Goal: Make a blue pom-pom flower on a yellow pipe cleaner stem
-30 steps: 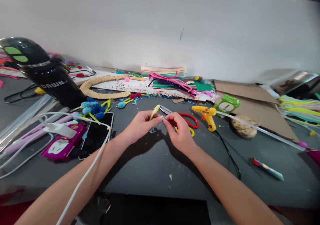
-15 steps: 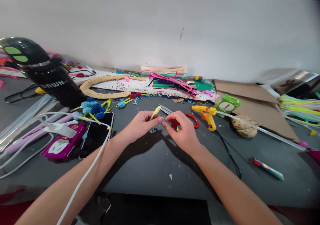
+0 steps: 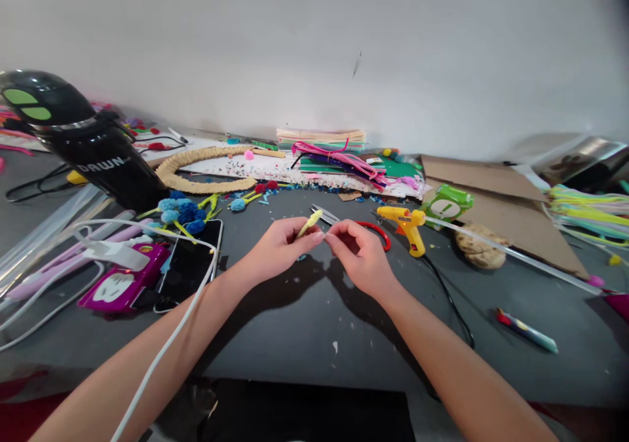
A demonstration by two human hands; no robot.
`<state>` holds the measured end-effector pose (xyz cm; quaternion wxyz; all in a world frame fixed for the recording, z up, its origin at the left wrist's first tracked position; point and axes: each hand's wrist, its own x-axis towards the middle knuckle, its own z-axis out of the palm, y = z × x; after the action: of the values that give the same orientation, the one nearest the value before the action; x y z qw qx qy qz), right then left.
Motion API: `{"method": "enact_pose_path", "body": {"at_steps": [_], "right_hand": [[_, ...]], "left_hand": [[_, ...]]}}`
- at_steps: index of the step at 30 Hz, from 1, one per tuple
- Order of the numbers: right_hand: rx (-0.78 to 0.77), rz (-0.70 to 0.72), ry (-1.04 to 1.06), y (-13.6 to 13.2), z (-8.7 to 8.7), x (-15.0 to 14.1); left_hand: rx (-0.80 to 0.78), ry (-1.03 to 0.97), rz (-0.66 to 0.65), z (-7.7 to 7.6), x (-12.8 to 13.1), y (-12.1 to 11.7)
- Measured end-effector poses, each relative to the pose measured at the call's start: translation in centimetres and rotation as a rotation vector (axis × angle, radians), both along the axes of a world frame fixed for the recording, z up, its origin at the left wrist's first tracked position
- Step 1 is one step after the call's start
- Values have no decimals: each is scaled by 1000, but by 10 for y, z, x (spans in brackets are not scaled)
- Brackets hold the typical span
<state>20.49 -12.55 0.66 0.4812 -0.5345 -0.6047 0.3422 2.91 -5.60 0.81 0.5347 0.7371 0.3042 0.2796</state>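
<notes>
My left hand point(image 3: 280, 249) is closed around a pale yellow pipe cleaner point(image 3: 311, 221), whose thick wound tip pokes up past the thumb and leans right. Its lower end is hidden by the fingers. Close against those fingertips, my right hand point(image 3: 361, 255) makes a pinch; whatever is in it is too small to name. Behind the right hand lie scissors with red handles point(image 3: 384, 235), their blades pointing up and left. A bit of blue fluff point(image 3: 301, 257) shows on the table below my left hand.
To the right are a yellow glue gun point(image 3: 407, 226) with a clear glue stick, a green pack point(image 3: 449, 201), cardboard point(image 3: 531, 226) and a pen point(image 3: 527, 331). At left stand a black bottle point(image 3: 113, 160), blue pompom stems point(image 3: 184, 213), a phone point(image 3: 189, 278) and a purple power strip point(image 3: 128, 278). A white cable crosses my left forearm.
My right fingertips have closed up and moved against the left ones. The yellow pipe cleaner's tip has shifted slightly right and tilts further over.
</notes>
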Motion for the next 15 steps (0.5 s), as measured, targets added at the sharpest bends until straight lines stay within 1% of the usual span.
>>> {"method": "enact_pose_path", "body": {"at_steps": [4,10,13,15], "right_hand": [[-92,73,124,1,3,1],[-164,185,245,2,1,1],[-178,202,278,2,1,1],[-171,184,285,2,2,1]], "left_hand": [[11,-28,-4,0,-1,-1],[-17,-69,-27,0,-2,-1],[-43,-82,-39,1,-2,-1],[-69,-88,-50,2,-2,-1]]}}
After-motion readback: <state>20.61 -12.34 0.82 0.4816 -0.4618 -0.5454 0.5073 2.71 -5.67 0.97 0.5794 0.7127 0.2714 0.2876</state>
